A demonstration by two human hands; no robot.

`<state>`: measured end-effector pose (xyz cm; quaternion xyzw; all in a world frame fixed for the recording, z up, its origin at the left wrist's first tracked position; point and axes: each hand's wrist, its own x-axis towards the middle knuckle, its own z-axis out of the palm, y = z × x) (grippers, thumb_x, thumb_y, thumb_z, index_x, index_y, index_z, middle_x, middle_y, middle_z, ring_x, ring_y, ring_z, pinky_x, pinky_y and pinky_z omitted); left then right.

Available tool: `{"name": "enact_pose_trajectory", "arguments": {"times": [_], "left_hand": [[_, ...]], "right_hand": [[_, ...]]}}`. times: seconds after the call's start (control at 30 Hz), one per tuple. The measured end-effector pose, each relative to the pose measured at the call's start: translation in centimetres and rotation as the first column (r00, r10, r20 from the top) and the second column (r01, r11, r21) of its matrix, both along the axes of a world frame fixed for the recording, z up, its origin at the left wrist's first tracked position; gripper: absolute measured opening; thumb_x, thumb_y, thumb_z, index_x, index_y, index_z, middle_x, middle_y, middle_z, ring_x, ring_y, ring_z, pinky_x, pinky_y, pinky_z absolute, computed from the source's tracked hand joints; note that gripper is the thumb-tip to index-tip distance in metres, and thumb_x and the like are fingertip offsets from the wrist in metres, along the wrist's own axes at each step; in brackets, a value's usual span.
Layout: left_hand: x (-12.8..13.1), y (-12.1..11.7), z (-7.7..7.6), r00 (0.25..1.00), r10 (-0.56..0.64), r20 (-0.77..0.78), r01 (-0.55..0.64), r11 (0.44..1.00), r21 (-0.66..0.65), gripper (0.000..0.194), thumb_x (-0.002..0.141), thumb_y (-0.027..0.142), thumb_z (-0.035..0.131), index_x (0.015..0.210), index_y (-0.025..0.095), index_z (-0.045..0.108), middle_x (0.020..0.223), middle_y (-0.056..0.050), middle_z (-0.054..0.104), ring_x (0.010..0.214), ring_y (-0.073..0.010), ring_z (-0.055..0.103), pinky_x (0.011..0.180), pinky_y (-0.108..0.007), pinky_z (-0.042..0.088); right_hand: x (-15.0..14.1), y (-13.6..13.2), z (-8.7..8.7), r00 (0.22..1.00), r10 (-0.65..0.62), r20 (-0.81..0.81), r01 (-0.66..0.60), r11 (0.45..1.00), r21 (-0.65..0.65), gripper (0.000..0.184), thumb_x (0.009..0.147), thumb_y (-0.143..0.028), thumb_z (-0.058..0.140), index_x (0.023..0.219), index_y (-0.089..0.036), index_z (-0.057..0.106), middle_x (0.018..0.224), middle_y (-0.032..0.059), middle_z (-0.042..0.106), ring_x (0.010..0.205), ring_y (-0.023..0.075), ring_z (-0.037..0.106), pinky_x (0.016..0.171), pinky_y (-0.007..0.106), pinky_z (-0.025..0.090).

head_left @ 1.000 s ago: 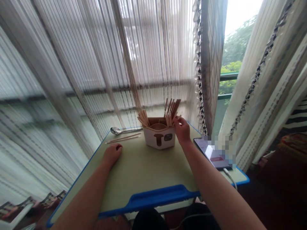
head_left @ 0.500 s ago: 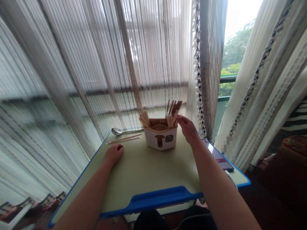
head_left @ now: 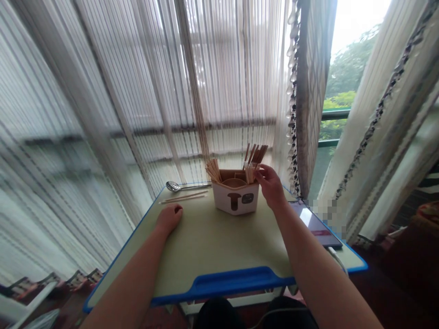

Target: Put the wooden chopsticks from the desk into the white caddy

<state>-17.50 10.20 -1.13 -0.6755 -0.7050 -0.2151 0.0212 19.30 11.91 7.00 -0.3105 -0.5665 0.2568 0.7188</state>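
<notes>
My right hand [head_left: 270, 185] reaches to the right rear corner of a white and brown utensil holder [head_left: 236, 198] and its fingers pinch the chopsticks [head_left: 254, 161] standing there. A second bundle of light chopsticks [head_left: 213, 170] leans out of the holder's left side. My left hand [head_left: 168, 217] rests on the green table [head_left: 212, 242] with its fingers curled under, holding nothing. A loose pair of chopsticks [head_left: 184, 197] and a metal spoon [head_left: 178, 186] lie at the table's far left, beyond my left hand.
A dark phone [head_left: 315, 224] with a white cable lies at the table's right edge. The table has a blue rim and a blue handle [head_left: 233, 281] at the near edge. Striped curtains [head_left: 171, 91] hang close behind; an open window [head_left: 338, 105] is at right.
My right hand has lifted a little from the holder's right wall to the chopsticks at its rear corner. The camera has shifted slightly. My left hand has stayed put.
</notes>
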Motion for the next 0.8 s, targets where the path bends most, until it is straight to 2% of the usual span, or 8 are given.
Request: {"name": "enact_pose_trajectory", "arguments": {"times": [0.07,0.13,0.3,0.57,0.63,0.67,0.73,0.8], "left_hand": [[-0.1,0.1,0.0,1.0,0.0,-0.002,0.0,1.0,-0.008,0.026,0.079,0.029,0.044,0.088,0.017,0.066,0.092,-0.007,0.067,0.087,-0.0193,0.06,0.077,-0.028,0.043],[-0.3,0.2,-0.2,1.0,-0.004,-0.001,0.004,1.0,-0.01,0.027,0.079,0.03,0.044,0.088,0.018,0.066,0.092,-0.007,0.067,0.087,-0.0196,0.06,0.078,-0.028,0.043],[-0.8,0.6,-0.6,1.0,-0.017,-0.005,0.017,0.999,-0.027,0.029,0.079,0.032,0.044,0.09,0.018,0.066,0.095,-0.007,0.067,0.09,-0.0208,0.06,0.079,-0.029,0.044],[-0.7,0.7,-0.6,1.0,-0.011,-0.009,0.011,1.0,-0.018,0.03,0.079,0.032,0.043,0.091,0.018,0.067,0.094,-0.007,0.067,0.089,-0.0202,0.061,0.077,-0.027,0.044],[-0.6,0.5,-0.5,1.0,-0.01,0.0,0.01,1.0,-0.01,0.029,0.079,0.032,0.044,0.089,0.018,0.067,0.094,-0.006,0.067,0.089,-0.0196,0.061,0.077,-0.027,0.043],[-0.5,0.4,-0.5,1.0,-0.012,0.005,0.012,1.0,-0.007,0.029,0.079,0.031,0.044,0.089,0.018,0.067,0.094,-0.006,0.067,0.089,-0.0195,0.061,0.077,-0.027,0.043],[-0.4,0.3,-0.4,1.0,-0.018,0.013,0.018,1.0,-0.003,0.028,0.079,0.03,0.044,0.09,0.017,0.067,0.094,-0.007,0.067,0.089,-0.0194,0.06,0.078,-0.027,0.043],[-0.3,0.2,-0.3,1.0,-0.018,0.019,0.018,1.0,-0.006,0.028,0.08,0.029,0.044,0.09,0.017,0.067,0.094,-0.008,0.067,0.09,-0.0197,0.06,0.08,-0.028,0.044]], "right_hand": [[0.1,-0.1,0.2,0.999,-0.016,-0.047,0.016,1.0,-0.002,0.035,0.072,-0.045,0.067,0.096,-0.02,0.066,0.085,0.0024,0.069,0.077,0.0149,0.061,0.075,0.031,0.047],[0.3,-0.2,0.3,0.999,-0.036,-0.011,0.036,0.999,-0.001,0.031,0.074,-0.045,0.064,0.091,-0.019,0.068,0.089,0.0036,0.07,0.083,0.0156,0.061,0.078,0.032,0.047],[0.3,0.2,-0.2,0.988,-0.078,0.134,0.083,0.996,-0.037,0.034,0.077,-0.044,0.058,0.099,-0.02,0.068,0.098,0.0058,0.067,0.085,0.0161,0.059,0.073,0.03,0.047],[-0.5,-0.4,0.0,0.977,-0.205,0.055,0.206,0.978,-0.025,0.035,0.079,-0.038,0.053,0.106,-0.017,0.057,0.097,0.0064,0.061,0.08,0.0151,0.055,0.072,0.03,0.046],[-0.4,-0.9,0.1,0.939,-0.338,0.055,0.338,0.941,0.016,0.036,0.08,-0.039,0.053,0.108,-0.017,0.054,0.101,0.0073,0.058,0.081,0.0158,0.054,0.073,0.032,0.046],[-0.4,-1.2,0.0,0.901,-0.429,0.063,0.426,0.903,0.061,0.036,0.08,-0.038,0.053,0.109,-0.017,0.052,0.103,0.0082,0.057,0.083,0.0167,0.053,0.075,0.033,0.046],[-0.5,-1.9,-0.2,0.791,-0.606,0.082,0.584,0.789,0.193,0.035,0.081,-0.036,0.052,0.111,-0.018,0.049,0.108,0.0104,0.053,0.09,0.0196,0.051,0.079,0.037,0.045],[-1.0,-2.7,-0.8,0.694,-0.71,0.12,0.639,0.685,0.351,0.034,0.082,-0.034,0.052,0.112,-0.018,0.048,0.11,0.0122,0.05,0.099,0.0231,0.049,0.084,0.042,0.044]]}}
